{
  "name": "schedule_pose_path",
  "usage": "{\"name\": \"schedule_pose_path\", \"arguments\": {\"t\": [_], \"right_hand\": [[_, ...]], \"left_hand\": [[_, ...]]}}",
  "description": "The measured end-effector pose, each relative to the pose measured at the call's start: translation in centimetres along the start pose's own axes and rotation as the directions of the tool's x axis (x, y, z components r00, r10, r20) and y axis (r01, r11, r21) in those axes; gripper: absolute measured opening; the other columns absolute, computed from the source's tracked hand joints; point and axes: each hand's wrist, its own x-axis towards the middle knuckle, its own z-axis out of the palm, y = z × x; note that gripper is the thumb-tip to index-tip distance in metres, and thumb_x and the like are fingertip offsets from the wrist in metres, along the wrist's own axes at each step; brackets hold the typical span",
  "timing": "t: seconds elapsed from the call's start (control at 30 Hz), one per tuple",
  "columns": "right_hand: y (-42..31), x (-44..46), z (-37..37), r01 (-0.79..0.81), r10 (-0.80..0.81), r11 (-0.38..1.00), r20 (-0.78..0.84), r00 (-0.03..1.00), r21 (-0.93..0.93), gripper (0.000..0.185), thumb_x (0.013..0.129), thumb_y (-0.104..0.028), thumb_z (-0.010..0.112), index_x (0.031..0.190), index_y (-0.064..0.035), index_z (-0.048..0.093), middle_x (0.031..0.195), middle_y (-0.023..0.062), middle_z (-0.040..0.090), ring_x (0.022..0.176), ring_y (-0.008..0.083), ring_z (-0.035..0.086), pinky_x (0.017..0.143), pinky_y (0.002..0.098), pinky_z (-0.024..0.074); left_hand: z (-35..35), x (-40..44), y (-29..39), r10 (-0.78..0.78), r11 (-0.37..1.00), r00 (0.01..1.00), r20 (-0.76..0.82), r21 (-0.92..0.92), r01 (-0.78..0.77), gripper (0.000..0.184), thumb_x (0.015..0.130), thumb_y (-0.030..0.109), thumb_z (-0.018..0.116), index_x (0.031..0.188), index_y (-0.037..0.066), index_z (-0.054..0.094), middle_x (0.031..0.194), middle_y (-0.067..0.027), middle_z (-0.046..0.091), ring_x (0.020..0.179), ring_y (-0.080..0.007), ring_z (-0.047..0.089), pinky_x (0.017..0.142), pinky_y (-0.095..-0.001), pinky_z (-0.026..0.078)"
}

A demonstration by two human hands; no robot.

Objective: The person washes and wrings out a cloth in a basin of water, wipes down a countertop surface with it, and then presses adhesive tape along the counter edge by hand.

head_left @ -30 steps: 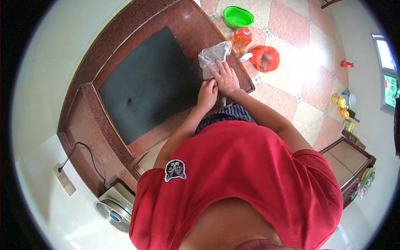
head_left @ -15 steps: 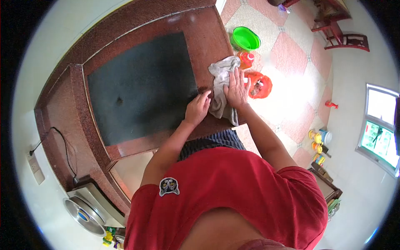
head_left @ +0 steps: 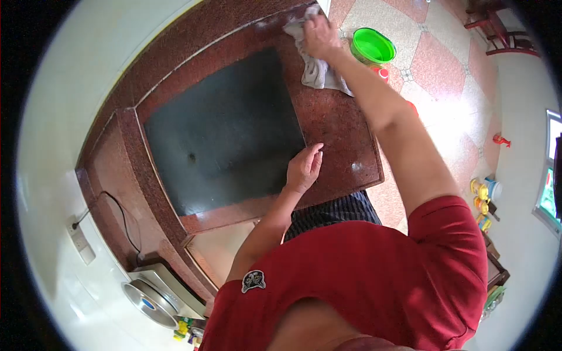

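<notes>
A grey-white cleaning cloth (head_left: 316,73) lies bunched along the far right part of the reddish-brown stone countertop (head_left: 336,126). My right hand (head_left: 321,38) presses down on its upper end near the far corner, fingers bent over the fabric and slightly blurred. The cloth's lower end trails toward me and hangs at the counter's right edge. Closer to my body, my left hand (head_left: 304,169) rests at the near right side of a large black panel (head_left: 225,131) set in the counter. Its fingers are loosely bent, a little apart, and hold nothing.
Beyond the right edge, on a lower level, are a green basin (head_left: 373,45) and a red-orange bottle (head_left: 381,74), partly behind my forearm. A black cord (head_left: 123,216) runs along the left ledge. A steel bowl (head_left: 149,304) stands at lower left. Red wooden furniture (head_left: 497,32) is far right.
My right hand has slid the cloth away from me along the counter's right side to the far corner. My left hand stays near the panel's edge. The whole view has shifted somewhat.
</notes>
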Motion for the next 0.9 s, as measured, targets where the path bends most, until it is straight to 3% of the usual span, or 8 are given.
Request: {"name": "schedule_pose_path", "arguments": {"t": [0.07,0.27,0.47,0.6,0.7,0.8,0.83,0.9], "right_hand": [[-1.9,-0.2,3.7,0.045,0.021,0.97,-0.266,0.964,0.237,0.057,0.092,-0.038,0.049,0.143,-0.0153,0.042,0.153,0.0096,0.033,0.14,0.0288,0.03,0.111,0.0492,0.0258],[-3.5,-7.1,2.4,0.285,-0.222,0.936,-0.284,0.933,0.206,0.057,0.086,-0.03,0.056,0.139,-0.0121,0.046,0.15,0.0096,0.035,0.137,0.0276,0.033,0.109,0.0433,0.0289],[-5.4,-16.0,1.1,0.283,-0.198,0.915,-0.293,0.936,0.286,0.056,0.081,-0.02,0.06,0.133,-0.0027,0.048,0.142,0.0098,0.042,0.131,0.0321,0.038,0.101,0.0451,0.0356],[-5.1,-20.4,0.5,0.289,-0.181,0.86,-0.278,0.943,0.421,0.036,0.081,-0.015,0.06,0.114,-0.0044,0.056,0.131,0.0092,0.049,0.126,0.0308,0.043,0.091,0.0443,0.0414],[-3.8,-21.4,1.2,0.417,-0.223,0.805,-0.435,0.872,0.422,0.015,0.082,-0.018,0.057,0.094,-0.0075,0.057,0.109,0.0077,0.058,0.104,0.0316,0.055,0.077,0.0427,0.0465],[-2.4,-18.7,3.2,0.344,-0.118,0.791,-0.426,0.897,0.506,0.011,0.084,-0.016,0.056,0.089,-0.0061,0.056,0.092,0.0113,0.058,0.089,0.033,0.057,0.072,0.0435,0.0467],[-1.7,-16.5,3.3,0.362,-0.02,0.757,-0.535,0.844,0.543,0.009,0.087,-0.013,0.055,0.09,-0.0043,0.055,0.083,0.0162,0.053,0.081,0.0366,0.055,0.07,0.0458,0.0455],[-0.9,-10.7,2.8,0.108,0.362,0.653,-0.434,0.825,0.75,0.012,0.093,-0.013,0.052,0.094,-0.002,0.055,0.085,0.0206,0.055,0.082,0.0419,0.054,0.075,0.0489,0.045]], "left_hand": [[0.5,0.2,-0.3,0.055,0.998,0.997,-0.048,-0.005,-0.056,0.02,0.089,0.007,0.061,0.109,0.006,0.061,0.091,-0.0135,0.067,0.078,-0.03,0.067,0.068,-0.0374,0.055],[0.1,0.3,0.1,0.0,1.0,1.0,0.013,0.004,0.0,0.02,0.089,0.008,0.061,0.108,0.006,0.061,0.088,-0.0133,0.067,0.078,-0.03,0.067,0.067,-0.0377,0.054],[0.2,0.1,0.1,-0.07,0.997,0.997,0.035,0.015,0.069,0.013,0.089,0.01,0.061,0.101,0.005,0.063,0.085,-0.0137,0.065,0.074,-0.0313,0.065,0.065,-0.0389,0.053],[0.0,0.3,0.3,0.017,1.0,1.0,0.0,-0.003,-0.017,0.012,0.09,0.012,0.059,0.098,0.005,0.063,0.084,-0.0138,0.065,0.074,-0.0329,0.064,0.065,-0.0394,0.052],[-0.5,0.5,0.9,-0.02,1.0,1.0,0.024,-0.01,0.02,0.012,0.09,0.013,0.059,0.098,0.005,0.063,0.084,-0.0134,0.065,0.076,-0.0322,0.064,0.066,-0.0391,0.052],[-0.5,0.2,0.8,-0.054,0.999,0.998,0.034,-0.002,0.054,0.011,0.091,0.013,0.059,0.098,0.005,0.063,0.086,-0.0129,0.066,0.078,-0.031,0.065,0.068,-0.039,0.053],[-0.2,0.2,0.5,-0.044,0.999,0.999,0.014,0.002,0.044,0.011,0.091,0.013,0.06,0.099,0.006,0.063,0.086,-0.0128,0.066,0.077,-0.0309,0.065,0.068,-0.039,0.054],[0.2,0.0,0.3,-0.011,0.999,0.997,-0.076,-0.038,0.008,0.011,0.09,0.01,0.061,0.1,0.006,0.063,0.086,-0.012,0.067,0.076,-0.0308,0.065,0.066,-0.0388,0.055]]}}
